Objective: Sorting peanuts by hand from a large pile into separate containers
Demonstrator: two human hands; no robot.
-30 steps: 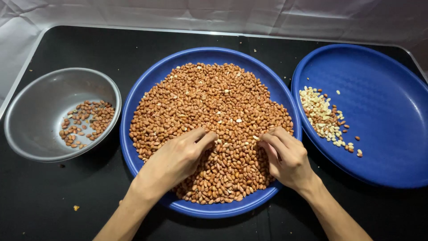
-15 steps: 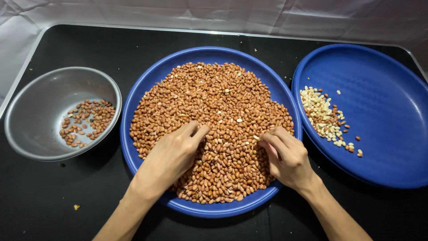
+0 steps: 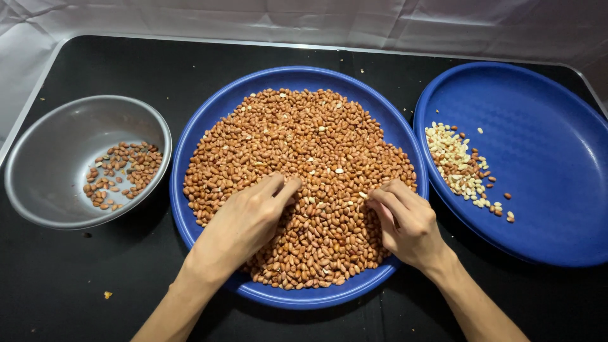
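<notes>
Resting on the heap of red-skinned peanuts point(image 3: 297, 171), both hands worked the near half of the middle blue tray point(image 3: 190, 221). The left hand point(image 3: 244, 221) lay palm down with its fingers point(image 3: 278, 187) pressed together and the tips dug into the nuts; whether they pinched one, I could not tell. The right hand point(image 3: 408, 225) had its fingers point(image 3: 386, 199) curled in and closed, apparently nipping a pale nut at the tips. The heap reached nearly to the tray's rim at the near edge, so a sweeping push from either hand could easily have sent nuts over onto the black bench point(image 3: 76, 285), where a stray crumb point(image 3: 107, 294) already lay. The second blue tray point(image 3: 557, 158), holding a small cluster of pale skinless nuts point(image 3: 459, 168), sat just beside the first, and the grey metal bowl point(image 3: 38, 190) with a few darker nuts point(image 3: 120, 171) sat on the other side; a nut carried loosely could have dropped in the wrong pile or into the gap between trays.
</notes>
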